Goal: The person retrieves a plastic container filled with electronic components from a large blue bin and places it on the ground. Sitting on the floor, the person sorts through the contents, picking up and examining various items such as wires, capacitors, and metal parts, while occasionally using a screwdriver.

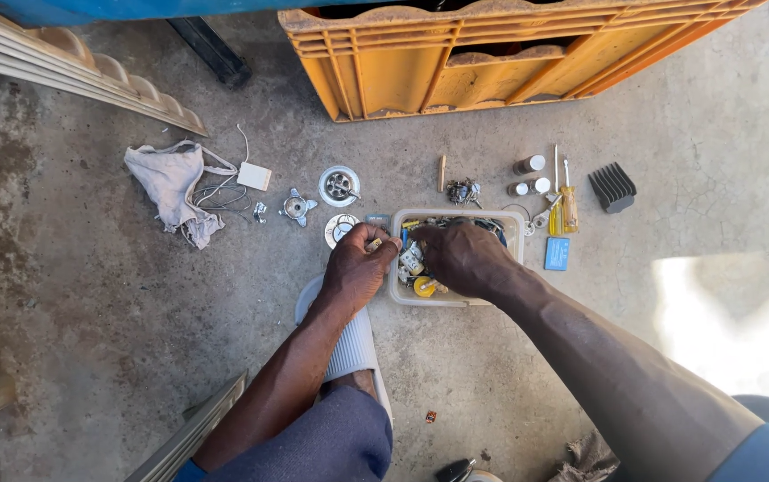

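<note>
the clear plastic tub point(511, 234) of small metal and plastic bits sits on the concrete floor point(117, 312). the right hand point(463, 257) digs inside it; its grip is hidden, so i cannot tell. the left hand point(358, 266) pinches a small yellowish part point(373, 244) beside the tub; these look light, hard and slippery, best taken with fingertips.

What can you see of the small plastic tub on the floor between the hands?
The tub is a small, shallow, rectangular container of whitish, translucent-looking plastic with rounded corners and no lid. It stands upright on the concrete floor, filled with mixed small parts, one a yellow ring. The right hand reaches into it from above, hiding much of the contents. The left hand is at its left edge.
</note>
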